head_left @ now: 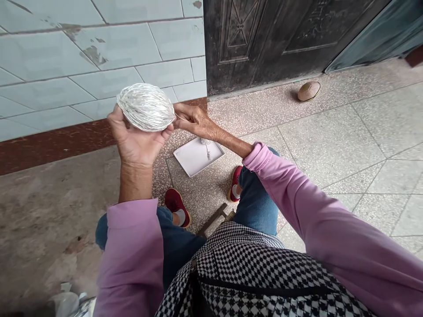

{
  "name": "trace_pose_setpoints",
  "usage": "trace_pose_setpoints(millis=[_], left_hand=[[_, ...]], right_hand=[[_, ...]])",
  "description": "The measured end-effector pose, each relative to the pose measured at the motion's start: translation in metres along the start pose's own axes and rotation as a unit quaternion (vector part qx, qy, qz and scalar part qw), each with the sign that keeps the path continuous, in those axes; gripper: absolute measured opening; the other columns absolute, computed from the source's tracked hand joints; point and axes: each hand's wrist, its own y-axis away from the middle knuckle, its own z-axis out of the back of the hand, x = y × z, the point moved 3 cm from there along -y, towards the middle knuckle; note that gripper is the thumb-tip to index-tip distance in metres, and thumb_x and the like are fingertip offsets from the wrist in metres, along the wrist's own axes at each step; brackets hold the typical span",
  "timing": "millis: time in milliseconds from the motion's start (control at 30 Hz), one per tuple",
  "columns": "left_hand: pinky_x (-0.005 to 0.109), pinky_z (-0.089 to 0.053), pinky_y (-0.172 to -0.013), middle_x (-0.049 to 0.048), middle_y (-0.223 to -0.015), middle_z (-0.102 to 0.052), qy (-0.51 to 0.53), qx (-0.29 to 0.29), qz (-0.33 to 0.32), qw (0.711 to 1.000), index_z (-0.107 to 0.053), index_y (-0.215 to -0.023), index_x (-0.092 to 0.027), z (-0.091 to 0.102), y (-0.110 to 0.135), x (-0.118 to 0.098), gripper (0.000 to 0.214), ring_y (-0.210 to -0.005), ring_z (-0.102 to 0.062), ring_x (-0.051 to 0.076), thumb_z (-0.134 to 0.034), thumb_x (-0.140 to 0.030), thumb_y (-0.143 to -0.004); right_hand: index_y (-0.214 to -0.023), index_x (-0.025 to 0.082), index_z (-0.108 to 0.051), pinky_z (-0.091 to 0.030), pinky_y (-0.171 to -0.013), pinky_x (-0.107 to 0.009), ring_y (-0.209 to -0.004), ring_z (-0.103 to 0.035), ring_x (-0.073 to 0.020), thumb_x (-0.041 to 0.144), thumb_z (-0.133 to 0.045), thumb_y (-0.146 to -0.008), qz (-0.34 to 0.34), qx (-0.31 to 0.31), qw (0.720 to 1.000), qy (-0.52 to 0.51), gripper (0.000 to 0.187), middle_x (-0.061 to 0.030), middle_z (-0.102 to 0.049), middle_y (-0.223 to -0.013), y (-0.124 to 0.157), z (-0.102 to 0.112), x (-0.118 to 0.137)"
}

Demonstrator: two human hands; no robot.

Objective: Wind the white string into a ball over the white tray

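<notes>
My left hand (134, 141) is raised with its palm toward me, fingers wrapped round a big oval ball of shiny white string (146, 107). My right hand (194, 121) sits right beside the ball, fingers pinched on a thin strand that leaves the ball's right side. Below the hands, a white square sheet (193, 157) lies on the floor with a small tangle of string (206, 143) on it. Both arms wear pink sleeves.
I sit over a speckled tiled floor (330, 145), knees in blue jeans, red shoes (176, 206) on my feet. A tiled wall (82, 57) is at the left, a dark door (264, 39) ahead. A round brown object (308, 91) lies by the door. A checkered bag (251, 268) rests on my lap.
</notes>
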Motion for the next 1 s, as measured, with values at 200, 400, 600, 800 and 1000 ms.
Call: trace_pose_setpoints(millis=[200,400,600,800,1000], left_hand=[[0.048,-0.082,-0.094,0.0167,-0.172,-0.077,-0.011,-0.001,0.002,1.000,-0.077,-0.129,-0.029,0.002,-0.002,0.003,0.072,-0.164,-0.067,0.048,-0.098,-0.081,-0.083],[0.059,-0.083,-0.105,0.0213,-0.169,-0.080,-0.061,0.004,-0.015,0.998,-0.077,-0.147,-0.026,-0.004,-0.003,0.003,0.094,-0.169,-0.066,0.052,-0.096,-0.097,-0.089],[0.065,-0.078,-0.113,0.0212,-0.173,-0.077,-0.116,-0.013,-0.020,0.993,-0.075,-0.152,-0.026,0.000,0.001,0.010,0.106,-0.154,-0.078,0.047,-0.099,-0.104,-0.084],[0.056,-0.078,-0.110,0.0170,-0.156,-0.086,-0.080,-0.043,-0.043,0.995,-0.080,-0.124,-0.027,0.004,-0.005,0.013,0.064,-0.159,-0.074,0.046,-0.105,-0.066,-0.079],[0.047,-0.078,-0.099,0.0139,-0.161,-0.085,-0.081,-0.081,-0.020,0.993,-0.078,-0.137,-0.031,0.024,-0.012,0.016,0.066,-0.147,-0.078,0.040,-0.092,-0.074,-0.089]], right_hand=[[-0.132,0.014,-0.069,-0.056,-0.102,-0.032,-0.110,-0.065,-0.0168,0.062,-0.101,-0.113,-0.026,-0.005,0.994,-0.108,0.060,0.0026,-0.072,-0.107,-0.004,-0.012,-0.004],[-0.086,0.024,-0.077,-0.049,-0.097,-0.040,-0.124,-0.072,-0.0251,0.102,-0.080,-0.096,-0.031,-0.013,0.998,-0.061,0.079,-0.0025,-0.073,-0.080,-0.005,-0.013,-0.001],[-0.096,0.023,-0.081,-0.052,-0.100,-0.039,-0.120,-0.071,-0.0229,0.101,-0.089,-0.093,-0.029,-0.046,0.996,-0.064,0.079,-0.0036,-0.082,-0.094,-0.007,-0.010,-0.005],[-0.076,0.029,-0.069,-0.042,-0.092,-0.043,-0.118,-0.070,-0.0243,0.102,-0.079,-0.094,-0.044,-0.041,0.998,-0.018,0.076,0.0009,-0.060,-0.068,-0.004,-0.016,-0.003],[-0.084,0.031,-0.063,-0.049,-0.098,-0.040,-0.109,-0.069,-0.0264,0.064,-0.088,-0.110,-0.077,-0.047,0.995,0.046,0.049,-0.0033,-0.072,-0.087,0.008,-0.023,0.010]])
